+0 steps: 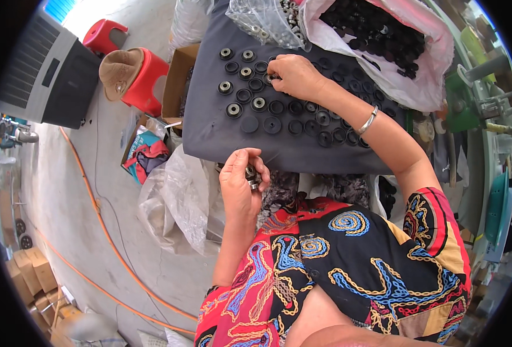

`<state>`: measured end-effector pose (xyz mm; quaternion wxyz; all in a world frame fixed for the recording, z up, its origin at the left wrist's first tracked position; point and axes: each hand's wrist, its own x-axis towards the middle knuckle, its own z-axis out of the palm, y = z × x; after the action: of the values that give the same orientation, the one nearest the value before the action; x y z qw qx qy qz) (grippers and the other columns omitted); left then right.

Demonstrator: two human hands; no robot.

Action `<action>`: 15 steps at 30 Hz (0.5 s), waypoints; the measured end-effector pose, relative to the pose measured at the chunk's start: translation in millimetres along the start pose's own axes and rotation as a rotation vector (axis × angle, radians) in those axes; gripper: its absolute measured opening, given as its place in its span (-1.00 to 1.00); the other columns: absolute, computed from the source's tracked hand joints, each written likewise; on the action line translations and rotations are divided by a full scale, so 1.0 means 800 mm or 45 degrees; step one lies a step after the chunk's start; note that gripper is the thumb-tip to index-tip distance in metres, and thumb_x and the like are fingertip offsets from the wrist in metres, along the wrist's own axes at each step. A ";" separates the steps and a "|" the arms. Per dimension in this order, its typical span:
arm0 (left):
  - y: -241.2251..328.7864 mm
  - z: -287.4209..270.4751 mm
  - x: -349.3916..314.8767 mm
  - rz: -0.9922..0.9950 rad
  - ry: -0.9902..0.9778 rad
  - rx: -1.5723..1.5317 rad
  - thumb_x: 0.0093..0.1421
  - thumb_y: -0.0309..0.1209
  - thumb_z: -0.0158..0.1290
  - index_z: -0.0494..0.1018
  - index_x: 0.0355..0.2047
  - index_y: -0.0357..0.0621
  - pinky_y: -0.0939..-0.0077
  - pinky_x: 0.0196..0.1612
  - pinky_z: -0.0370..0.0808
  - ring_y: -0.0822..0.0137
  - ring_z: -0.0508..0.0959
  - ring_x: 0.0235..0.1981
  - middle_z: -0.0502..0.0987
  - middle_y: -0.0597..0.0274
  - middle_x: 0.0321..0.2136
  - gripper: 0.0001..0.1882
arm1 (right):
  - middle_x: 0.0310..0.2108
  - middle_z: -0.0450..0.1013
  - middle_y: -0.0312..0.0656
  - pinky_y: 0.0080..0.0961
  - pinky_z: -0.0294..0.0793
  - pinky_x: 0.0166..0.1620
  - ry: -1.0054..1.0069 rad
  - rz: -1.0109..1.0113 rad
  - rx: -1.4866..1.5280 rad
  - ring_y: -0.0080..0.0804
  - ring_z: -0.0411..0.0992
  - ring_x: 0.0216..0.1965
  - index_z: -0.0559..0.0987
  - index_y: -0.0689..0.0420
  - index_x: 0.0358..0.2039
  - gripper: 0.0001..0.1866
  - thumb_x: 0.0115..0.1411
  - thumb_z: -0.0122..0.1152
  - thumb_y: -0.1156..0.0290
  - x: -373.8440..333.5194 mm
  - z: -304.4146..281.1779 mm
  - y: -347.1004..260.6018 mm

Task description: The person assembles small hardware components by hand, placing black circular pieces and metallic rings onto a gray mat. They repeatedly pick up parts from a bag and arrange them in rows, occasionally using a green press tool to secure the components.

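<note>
Several small metal bearings (251, 173) sit in my left hand (238, 180), its fingers curled round them just off the table's near edge. My right hand (298, 77) reaches over the dark grey table (204, 124), fingertips pinched on one bearing (272, 77) at a black ring there. Rows of round black plastic rings (276, 107) cover the middle of the table. Some rings on the left side have a metal bearing seated in them, such as this black wheel (234, 110). A few black pieces show a closed face, like the black disc (249, 124).
At the back stand a clear plastic bag (264, 26) of metal parts and a white sack (435, 63) full of black pieces. A cardboard box (178, 75) and a red stool (152, 87) with a hat are on the left. An orange hose (102, 217) crosses the floor.
</note>
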<state>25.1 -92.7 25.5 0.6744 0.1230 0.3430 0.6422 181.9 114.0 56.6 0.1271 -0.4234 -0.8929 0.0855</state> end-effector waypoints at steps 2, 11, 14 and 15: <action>0.001 0.001 -0.001 -0.002 -0.002 -0.011 0.34 -0.29 -0.10 0.44 -0.31 -0.30 0.62 -0.71 0.20 0.36 0.41 -0.67 0.40 0.18 -0.62 -0.71 | -0.36 0.48 -0.06 -0.27 0.45 -0.14 0.014 -0.016 -0.006 -0.11 0.47 -0.24 0.57 0.24 -0.35 -0.78 -0.05 0.18 0.44 0.000 0.001 0.000; 0.003 0.006 0.000 -0.091 -0.015 -0.114 0.38 -0.22 -0.20 0.43 -0.28 -0.30 0.58 -0.69 0.23 0.29 0.42 -0.61 0.40 0.14 -0.59 -0.64 | -0.36 0.48 -0.04 -0.27 0.44 -0.12 -0.195 0.001 -0.210 -0.08 0.46 -0.22 0.58 0.23 -0.38 -0.80 -0.07 0.22 0.43 0.016 -0.006 -0.006; 0.002 0.014 0.002 -0.165 -0.007 -0.203 0.39 -0.15 -0.26 0.43 -0.26 -0.29 0.56 -0.68 0.24 0.26 0.44 -0.57 0.42 0.12 -0.56 -0.57 | -0.40 0.50 -0.07 -0.25 0.46 -0.16 0.129 -0.173 -0.339 -0.11 0.48 -0.25 0.60 0.19 -0.49 -0.89 -0.05 0.17 0.45 -0.004 0.001 -0.005; 0.001 0.014 0.002 -0.164 -0.003 -0.212 0.39 -0.13 -0.27 0.43 -0.25 -0.29 0.55 -0.68 0.24 0.25 0.45 -0.56 0.42 0.11 -0.56 -0.55 | -0.43 0.47 -0.16 -0.32 0.43 -0.19 0.297 -0.285 -0.320 -0.19 0.45 -0.27 0.58 0.15 -0.53 -0.90 -0.02 0.16 0.42 -0.015 -0.001 -0.017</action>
<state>31.4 -88.4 33.4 0.7225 0.0449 0.2948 0.6238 179.4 95.9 59.2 0.1843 -0.3411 -0.9173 -0.0908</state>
